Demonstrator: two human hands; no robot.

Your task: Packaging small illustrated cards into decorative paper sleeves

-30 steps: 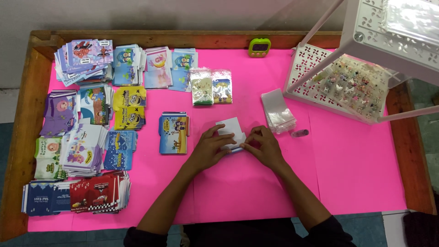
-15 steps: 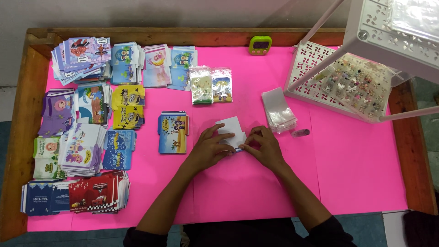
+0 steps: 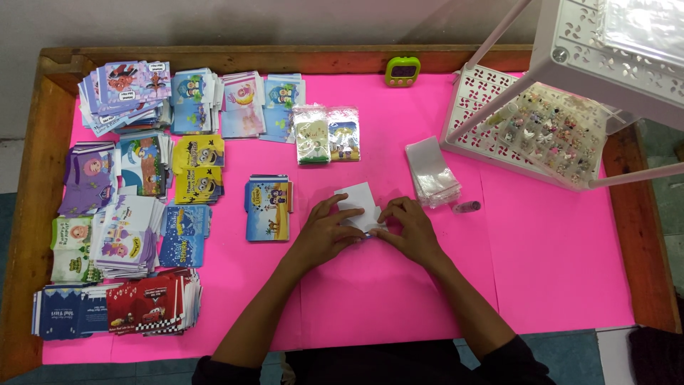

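I see the white card [image 3: 358, 199] lying near the middle of the table, flat on the pink sheet [image 3: 556, 271], with both my hands on it. Over the last second it has hardly shifted; my hands have stayed closed in around it, so the work is a fine, in-place handling of the card rather than any carrying.

My left hand [image 3: 324, 232] presses on the card's left and near edge, fingers spread over it. My right hand [image 3: 410, 228] meets it from the right, fingertips pinched at the card's near right corner. Something small and bluish shows just under the fingertips; I cannot tell what it is. So the card sits between the two hands, partly covered by both.

Just left of the left hand lies a blue card stack [image 3: 268, 207]. Just beyond the right hand are a pile of clear sleeves [image 3: 431, 171] and a small vial [image 3: 467, 207]. Toward the far right corner stands a white rack [image 3: 541, 128] with a tray of small trinkets. Many card stacks [image 3: 128, 207] fill the left side, and a green timer [image 3: 402, 71] sits at the far edge.
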